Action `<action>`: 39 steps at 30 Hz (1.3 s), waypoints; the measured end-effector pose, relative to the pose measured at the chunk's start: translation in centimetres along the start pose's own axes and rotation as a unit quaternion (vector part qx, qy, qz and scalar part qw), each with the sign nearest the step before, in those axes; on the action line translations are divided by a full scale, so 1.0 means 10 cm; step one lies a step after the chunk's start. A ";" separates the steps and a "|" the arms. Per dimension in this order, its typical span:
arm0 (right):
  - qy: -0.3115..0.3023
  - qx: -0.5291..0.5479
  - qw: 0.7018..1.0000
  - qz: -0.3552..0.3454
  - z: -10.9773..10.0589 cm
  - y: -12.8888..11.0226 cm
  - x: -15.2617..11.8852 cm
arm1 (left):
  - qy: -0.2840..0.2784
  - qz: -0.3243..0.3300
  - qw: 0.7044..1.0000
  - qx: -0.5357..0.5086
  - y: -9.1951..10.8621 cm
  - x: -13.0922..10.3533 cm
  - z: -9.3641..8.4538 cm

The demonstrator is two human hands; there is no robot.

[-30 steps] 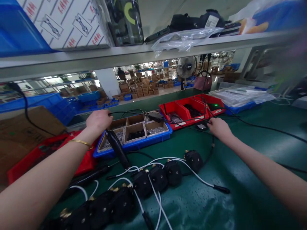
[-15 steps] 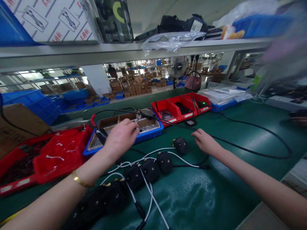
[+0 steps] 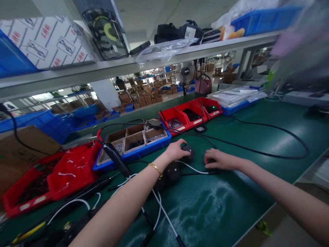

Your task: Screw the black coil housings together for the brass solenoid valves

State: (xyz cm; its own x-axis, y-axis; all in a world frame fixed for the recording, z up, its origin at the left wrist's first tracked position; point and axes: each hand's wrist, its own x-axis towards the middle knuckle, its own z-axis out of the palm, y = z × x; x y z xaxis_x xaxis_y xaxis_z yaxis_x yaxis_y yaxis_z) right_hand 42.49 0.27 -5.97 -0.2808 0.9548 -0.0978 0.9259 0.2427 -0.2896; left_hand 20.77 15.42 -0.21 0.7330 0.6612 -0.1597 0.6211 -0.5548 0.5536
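Observation:
My left hand (image 3: 177, 151), with a gold bracelet at its wrist, grips a round-edged black power plug (image 3: 190, 152) between thumb and fingers. Just right of it my right hand (image 3: 217, 159) is curled, fingertips turned in; anything inside them is too dark to make out. Below those fingertips lies a black cable end (image 3: 212, 172), joined to a white wire (image 3: 194, 168). Another black plug (image 3: 174, 172) sits under my left wrist. More plugs in the row are partly hidden by my left forearm. A black electric screwdriver (image 3: 117, 159) with a red cord end rests against the blue tray.
Behind my hands stand a blue tray (image 3: 151, 148) with cardboard compartments of small parts and several red bins (image 3: 180, 127). Red bins (image 3: 51, 197) also stand at left. A black cord (image 3: 277, 157) loops over the green bench (image 3: 246, 195). A loaded shelf (image 3: 108, 72) crosses above.
My left hand has moved right and down from over the blue tray onto the plug. The screwdriver beside the tray is now uncovered. My right hand has curled and lowered slightly; the view has shifted.

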 end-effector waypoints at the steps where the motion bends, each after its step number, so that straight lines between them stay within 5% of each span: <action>1: -0.005 0.000 1.000 -0.012 0.00 0.01 -0.01 | -0.009 -0.013 0.999 -0.028 -0.02 0.01 -0.02; 8: 0.053 -0.064 0.997 0.000 0.06 0.20 0.03 | -0.054 -0.006 0.985 -0.164 -0.11 -0.19 -0.27; 12: 0.136 -0.100 0.984 0.051 0.11 0.27 0.35 | -0.090 0.011 0.986 -0.139 -0.11 -0.36 -0.37; 17: 0.191 -0.101 0.973 0.086 0.07 0.20 0.87 | -0.103 0.027 0.994 -0.040 -0.03 -0.37 -0.24; 23: 0.213 -0.031 0.975 0.062 -0.06 -0.18 0.81 | -0.112 0.070 0.991 0.020 -0.05 -0.52 -0.30; 26: 0.188 0.018 0.982 -0.018 -0.08 -0.52 0.58 | -0.078 0.060 0.994 0.046 -0.24 -0.87 -0.50; 29: 0.150 0.029 0.985 -0.081 -0.07 -0.84 0.48 | -0.050 -0.021 0.992 0.117 -0.44 -1.29 -0.60; 33: 0.127 -0.006 0.986 -0.109 -0.05 -1.10 0.60 | -0.023 -0.076 0.977 0.195 -0.52 -1.57 -0.42; 39: 0.136 -0.022 0.984 -0.111 -0.03 -1.20 0.65 | 0.043 -0.015 0.971 0.234 -0.36 -1.54 -0.11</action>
State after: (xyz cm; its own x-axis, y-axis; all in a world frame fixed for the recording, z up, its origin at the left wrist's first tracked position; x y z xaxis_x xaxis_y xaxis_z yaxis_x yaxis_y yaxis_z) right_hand 29.65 3.63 -2.85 -0.4055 0.8865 0.2230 0.8608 0.4524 -0.2331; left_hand 6.91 7.76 1.15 0.6988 0.7095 -0.0910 0.7150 -0.6896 0.1149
